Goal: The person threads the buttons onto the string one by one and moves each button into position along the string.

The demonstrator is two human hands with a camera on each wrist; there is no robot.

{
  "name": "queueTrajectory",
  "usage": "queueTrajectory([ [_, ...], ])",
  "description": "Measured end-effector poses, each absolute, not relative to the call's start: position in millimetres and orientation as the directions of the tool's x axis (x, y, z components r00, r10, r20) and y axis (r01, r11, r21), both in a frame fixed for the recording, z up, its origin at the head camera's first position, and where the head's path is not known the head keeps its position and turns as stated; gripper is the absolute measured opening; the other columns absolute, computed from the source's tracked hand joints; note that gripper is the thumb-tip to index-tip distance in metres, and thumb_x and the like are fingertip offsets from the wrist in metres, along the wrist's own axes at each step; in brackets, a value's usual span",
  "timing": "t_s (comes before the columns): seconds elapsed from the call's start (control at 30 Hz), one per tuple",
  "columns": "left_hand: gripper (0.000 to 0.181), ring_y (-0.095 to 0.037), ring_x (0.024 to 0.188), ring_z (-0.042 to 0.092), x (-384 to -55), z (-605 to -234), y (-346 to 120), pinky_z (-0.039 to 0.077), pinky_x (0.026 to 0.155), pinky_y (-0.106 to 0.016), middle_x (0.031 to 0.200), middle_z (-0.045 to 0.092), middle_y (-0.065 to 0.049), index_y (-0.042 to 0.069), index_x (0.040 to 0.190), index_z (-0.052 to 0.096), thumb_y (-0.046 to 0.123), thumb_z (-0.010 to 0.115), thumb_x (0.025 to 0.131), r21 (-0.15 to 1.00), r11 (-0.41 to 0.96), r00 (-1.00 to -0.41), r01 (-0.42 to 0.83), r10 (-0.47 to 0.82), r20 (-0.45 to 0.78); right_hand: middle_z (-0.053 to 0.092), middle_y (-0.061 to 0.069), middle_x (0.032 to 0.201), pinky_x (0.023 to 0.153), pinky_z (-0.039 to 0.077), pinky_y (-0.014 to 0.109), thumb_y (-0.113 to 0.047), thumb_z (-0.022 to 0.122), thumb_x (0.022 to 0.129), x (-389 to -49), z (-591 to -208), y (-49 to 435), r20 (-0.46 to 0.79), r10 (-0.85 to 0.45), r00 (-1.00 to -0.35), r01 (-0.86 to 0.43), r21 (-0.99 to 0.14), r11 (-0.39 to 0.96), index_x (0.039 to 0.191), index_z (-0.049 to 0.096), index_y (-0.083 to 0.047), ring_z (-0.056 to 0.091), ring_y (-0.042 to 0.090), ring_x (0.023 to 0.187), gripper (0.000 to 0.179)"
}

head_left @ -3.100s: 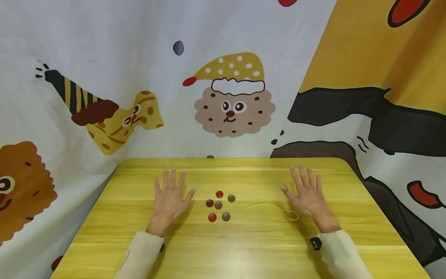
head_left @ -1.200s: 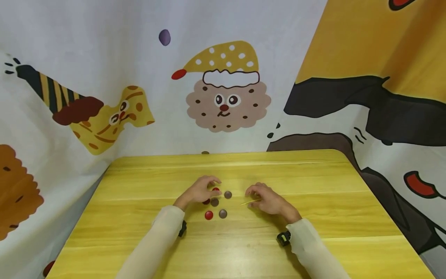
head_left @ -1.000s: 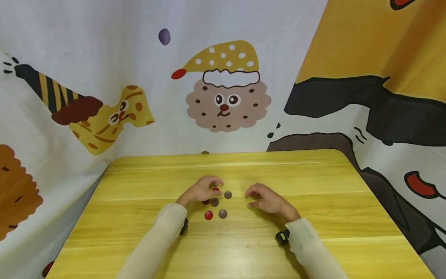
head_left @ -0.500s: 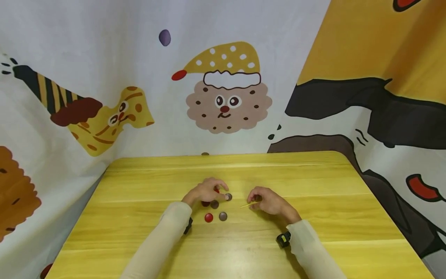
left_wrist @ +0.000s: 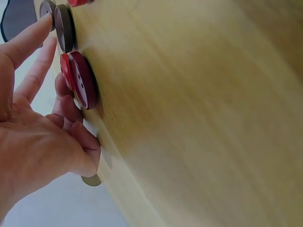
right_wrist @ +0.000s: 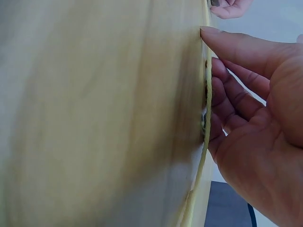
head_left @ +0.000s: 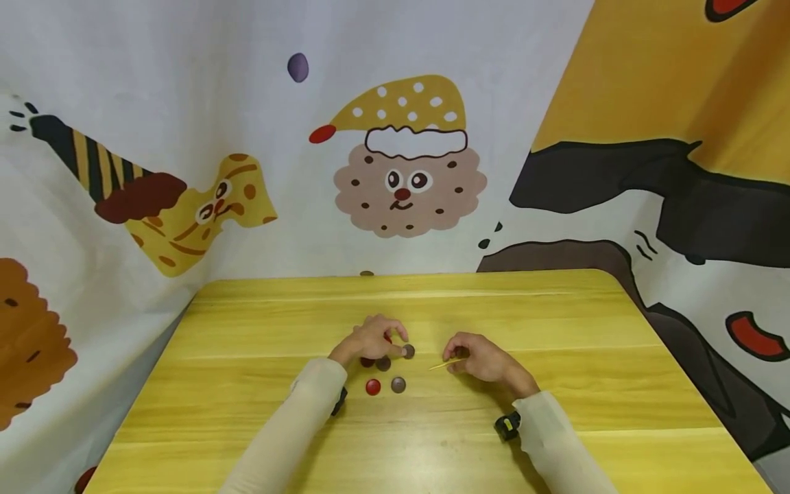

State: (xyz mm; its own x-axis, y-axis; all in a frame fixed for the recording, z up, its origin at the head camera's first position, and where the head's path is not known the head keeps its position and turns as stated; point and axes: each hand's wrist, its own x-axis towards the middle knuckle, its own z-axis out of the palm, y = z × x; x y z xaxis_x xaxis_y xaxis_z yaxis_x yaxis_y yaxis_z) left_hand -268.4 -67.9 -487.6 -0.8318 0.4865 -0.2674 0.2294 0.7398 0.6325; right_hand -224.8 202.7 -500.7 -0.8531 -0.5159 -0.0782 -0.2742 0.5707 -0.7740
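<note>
Several round buttons lie on the yellow wooden table [head_left: 426, 439]. My left hand [head_left: 372, 337] is over the group, its thumb tip at the grey-brown button [head_left: 410, 352] farthest right. In the left wrist view, the thumb overlaps that grey button [left_wrist: 46, 8], with the index fingertip apart from the thumb. A red button [head_left: 388, 339] and a dark red button [head_left: 367, 362] are partly covered by this hand. My right hand [head_left: 484, 357] bends over a thin yellow cord [head_left: 439, 366], hiding most of it. The right wrist view shows the cord [right_wrist: 207, 127] running past spread thumb and fingers, not pinched.
Nearer me lie a red button [head_left: 373, 387] and a grey-brown button [head_left: 398, 385], with another grey-brown button [head_left: 383, 364] behind them. Behind the table hangs a cartoon-printed curtain [head_left: 296, 171]. Each wrist wears a small black device [head_left: 507, 426].
Both hands have come inward from flat, spread positions. My left hand has moved right over the buttons to the grey-brown one. My right hand has settled over the cord.
</note>
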Motion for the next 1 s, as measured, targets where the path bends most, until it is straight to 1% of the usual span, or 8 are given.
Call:
queueTrajectory([
  [0.13,0.013,-0.022,0.1,0.043,-267.5,-486.7,-67.9,0.026,0.098,-0.063,0.101,0.054,0.001,0.032,0.101,0.069,0.034,0.074,0.089,0.643,0.73,-0.832,0.231,0.491,-0.259,0.062,-0.001,0.095,0.081,0.049,0.025,-0.003,0.075,0.086,-224.5,-500.6,203.0,-0.079,-0.51,-0.856,-0.275,-0.767,0.579,0.095,0.066,-0.011,0.056,0.013,0.088,0.014],
  [0.27,0.009,-0.022,0.098,0.044,-267.0,-485.8,-68.3,0.023,0.099,-0.068,0.094,0.056,0.002,0.029,0.098,0.072,0.031,0.075,0.089,0.663,0.713,-0.828,0.23,0.501,-0.252,0.063,-0.001,0.093,0.078,0.049,0.024,-0.004,0.075,0.086,-223.4,-500.5,203.2,-0.066,-0.507,-0.859,-0.286,-0.76,0.583,0.094,0.068,-0.011,0.056,0.011,0.085,0.013],
  [0.4,0.005,-0.023,0.097,0.045,-267.0,-485.4,-68.5,0.023,0.099,-0.069,0.088,0.057,0.003,0.029,0.094,0.075,0.03,0.075,0.089,0.668,0.712,-0.826,0.216,0.498,-0.263,0.064,-0.001,0.092,0.076,0.049,0.024,-0.005,0.075,0.086,-223.1,-501.1,203.0,-0.049,-0.508,-0.86,-0.301,-0.755,0.583,0.093,0.069,-0.011,0.055,0.009,0.083,0.012],
  [0.53,0.004,-0.023,0.098,0.045,-268.2,-484.8,-68.7,0.026,0.098,-0.066,0.09,0.057,0.004,0.029,0.092,0.075,0.03,0.076,0.088,0.664,0.717,-0.825,0.21,0.494,-0.273,0.063,-0.002,0.09,0.073,0.048,0.024,-0.005,0.075,0.086,-224.1,-500.5,201.7,-0.052,-0.502,-0.864,-0.298,-0.751,0.59,0.091,0.069,-0.012,0.054,0.01,0.08,0.01],
  [0.67,0.005,-0.023,0.099,0.046,-268.8,-484.2,-69.0,0.027,0.098,-0.067,0.093,0.058,0.004,0.026,0.091,0.075,0.03,0.076,0.088,0.668,0.714,-0.826,0.208,0.494,-0.271,0.062,-0.003,0.088,0.072,0.046,0.024,-0.006,0.075,0.087,-225.3,-499.8,200.0,-0.075,-0.485,-0.871,-0.274,-0.746,0.607,0.089,0.069,-0.013,0.053,0.012,0.079,0.009],
  [0.8,0.006,-0.024,0.102,0.047,-268.2,-483.6,-69.4,0.028,0.099,-0.066,0.096,0.059,0.004,0.026,0.09,0.074,0.032,0.076,0.087,0.66,0.724,-0.827,0.2,0.485,-0.282,0.062,-0.003,0.088,0.071,0.046,0.025,-0.006,0.075,0.087,-224.9,-499.2,199.3,-0.086,-0.481,-0.872,-0.262,-0.748,0.609,0.088,0.069,-0.013,0.053,0.013,0.079,0.009],
  [0.93,0.008,-0.025,0.103,0.046,-267.6,-483.1,-70.1,0.032,0.096,-0.063,0.101,0.056,0.003,0.027,0.089,0.074,0.034,0.076,0.087,0.651,0.736,-0.829,0.186,0.473,-0.298,0.062,-0.003,0.088,0.071,0.046,0.025,-0.007,0.075,0.087,-224.6,-498.8,198.8,-0.091,-0.479,-0.873,-0.26,-0.744,0.616,0.088,0.069,-0.013,0.053,0.013,0.079,0.009],
  [1.0,0.008,-0.025,0.103,0.046,-267.2,-482.9,-70.1,0.031,0.097,-0.063,0.103,0.055,0.002,0.027,0.089,0.074,0.034,0.076,0.087,0.655,0.734,-0.83,0.18,0.471,-0.3,0.061,-0.003,0.087,0.072,0.046,0.025,-0.006,0.075,0.087,-224.4,-498.7,198.7,-0.088,-0.478,-0.874,-0.265,-0.737,0.622,0.088,0.069,-0.013,0.053,0.013,0.079,0.009],
])
